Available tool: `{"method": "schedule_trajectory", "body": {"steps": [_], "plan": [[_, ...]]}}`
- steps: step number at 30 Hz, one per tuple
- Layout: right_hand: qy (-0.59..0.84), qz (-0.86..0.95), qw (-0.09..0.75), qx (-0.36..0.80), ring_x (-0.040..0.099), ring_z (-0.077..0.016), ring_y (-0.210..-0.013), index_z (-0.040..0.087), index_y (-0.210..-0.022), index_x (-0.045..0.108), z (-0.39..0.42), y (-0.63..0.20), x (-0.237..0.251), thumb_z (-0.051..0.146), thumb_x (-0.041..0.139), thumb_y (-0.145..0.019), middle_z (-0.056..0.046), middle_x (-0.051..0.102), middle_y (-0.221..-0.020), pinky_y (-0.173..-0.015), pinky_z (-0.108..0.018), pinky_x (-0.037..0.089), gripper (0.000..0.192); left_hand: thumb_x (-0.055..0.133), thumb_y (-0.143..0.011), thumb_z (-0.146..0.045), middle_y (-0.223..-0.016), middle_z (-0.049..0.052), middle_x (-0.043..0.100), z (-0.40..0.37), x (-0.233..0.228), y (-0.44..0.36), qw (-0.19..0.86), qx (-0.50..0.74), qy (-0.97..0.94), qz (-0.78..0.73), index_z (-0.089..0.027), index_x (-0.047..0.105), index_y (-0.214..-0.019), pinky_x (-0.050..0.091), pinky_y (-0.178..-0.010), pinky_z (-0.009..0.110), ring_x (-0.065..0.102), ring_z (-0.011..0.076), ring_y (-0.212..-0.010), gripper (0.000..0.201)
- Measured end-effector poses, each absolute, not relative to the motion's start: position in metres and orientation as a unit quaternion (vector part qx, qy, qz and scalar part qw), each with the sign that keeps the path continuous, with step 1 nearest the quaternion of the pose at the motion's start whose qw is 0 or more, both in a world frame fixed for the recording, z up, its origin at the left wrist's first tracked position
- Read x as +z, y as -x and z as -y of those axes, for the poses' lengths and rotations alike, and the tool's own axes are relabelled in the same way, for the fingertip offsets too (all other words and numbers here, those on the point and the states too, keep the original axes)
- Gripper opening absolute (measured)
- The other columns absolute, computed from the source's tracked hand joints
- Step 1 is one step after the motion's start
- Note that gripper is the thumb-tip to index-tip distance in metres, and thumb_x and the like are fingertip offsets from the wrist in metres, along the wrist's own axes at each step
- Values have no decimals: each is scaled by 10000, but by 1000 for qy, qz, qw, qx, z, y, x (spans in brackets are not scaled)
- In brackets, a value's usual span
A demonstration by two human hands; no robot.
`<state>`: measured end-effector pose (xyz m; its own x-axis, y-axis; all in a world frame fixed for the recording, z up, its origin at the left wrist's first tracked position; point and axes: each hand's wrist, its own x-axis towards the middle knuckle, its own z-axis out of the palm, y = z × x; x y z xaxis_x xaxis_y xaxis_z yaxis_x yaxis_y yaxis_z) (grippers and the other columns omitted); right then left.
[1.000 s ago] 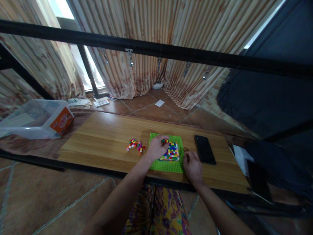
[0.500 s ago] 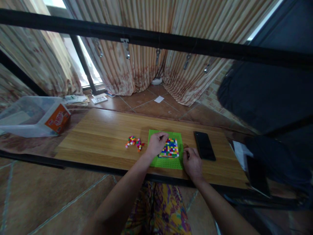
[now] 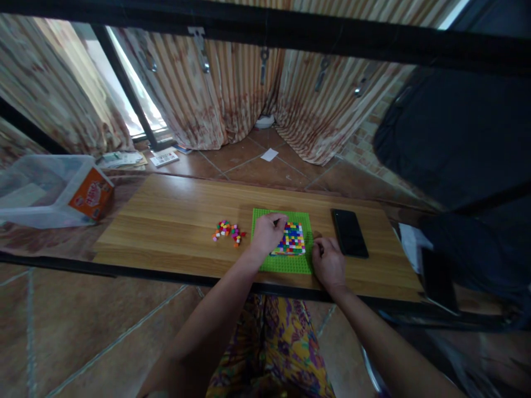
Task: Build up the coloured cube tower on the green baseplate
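A green baseplate (image 3: 286, 264) lies on the wooden table (image 3: 174, 221), with a square patch of small multicoloured bricks (image 3: 293, 240) pressed onto it. My left hand (image 3: 266, 235) rests on the plate's left half. Its curled fingertips are at the patch's top left corner, and whether they pinch a brick is too small to tell. My right hand (image 3: 328, 261) sits curled on the table against the plate's right edge, holding nothing I can see. A small heap of loose coloured bricks (image 3: 228, 231) lies on the table left of the plate.
A black phone (image 3: 349, 232) lies right of the plate. A clear plastic bin (image 3: 37, 190) with an orange box (image 3: 91, 194) stands at the far left. A black bar (image 3: 290, 33) crosses overhead. Curtains (image 3: 232, 94) hang behind, with papers (image 3: 124, 160) on the tiled floor.
The view has tilted down slightly. My left hand stays at the top left corner of the brick patch. My right hand has shifted a little closer to the plate's right edge.
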<state>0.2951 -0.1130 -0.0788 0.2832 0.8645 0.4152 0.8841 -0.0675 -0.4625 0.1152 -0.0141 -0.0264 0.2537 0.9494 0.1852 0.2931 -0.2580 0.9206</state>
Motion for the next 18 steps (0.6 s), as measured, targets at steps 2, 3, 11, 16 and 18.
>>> {"method": "schedule_trajectory", "body": {"steps": [2, 3, 11, 16, 18], "plan": [[730, 600, 326, -14, 556, -189, -801, 209, -826, 602, 113, -295, -79, 260, 439, -914, -51, 588, -849, -760, -301, 429, 192, 555, -888, -195, -826, 35, 760, 14, -27, -115, 399, 411, -680, -458, -167, 751, -802, 510, -713, 237, 686, 152, -762, 216], [731, 600, 325, -14, 559, -189, -804, 210, -827, 602, 113, -295, -79, 260, 438, -914, -51, 589, -850, -760, -300, 430, 192, 556, -887, -195, -829, 31, 760, 14, -27, -116, 398, 412, -679, -458, -171, 750, -802, 510, -714, 235, 685, 150, -762, 214], [735, 598, 319, -15, 571, -200, -817, 210, -844, 601, 111, -292, -79, 248, 429, -906, -66, 611, -873, -768, -307, 432, 187, 525, -919, -253, -863, 36, 755, 16, -30, -110, 396, 420, -683, -447, -173, 739, -863, 520, -764, 264, 692, 170, -814, 235], [738, 593, 321, -19, 573, -200, -811, 212, -833, 597, 110, -290, -80, 243, 437, -897, -68, 613, -873, -768, -306, 432, 175, 392, -990, -377, -1054, 79, 736, 34, -30, -82, 375, 492, -640, -455, -178, 693, -1041, 507, -922, 314, 679, 195, -1006, 364], [738, 595, 320, -21, 572, -199, -812, 214, -820, 589, 110, -290, -79, 238, 437, -894, -66, 610, -864, -770, -305, 431, 170, 402, -986, -400, -1069, 88, 729, 43, -31, -61, 366, 506, -625, -469, -179, 678, -1068, 507, -930, 329, 674, 200, -1012, 363]]}}
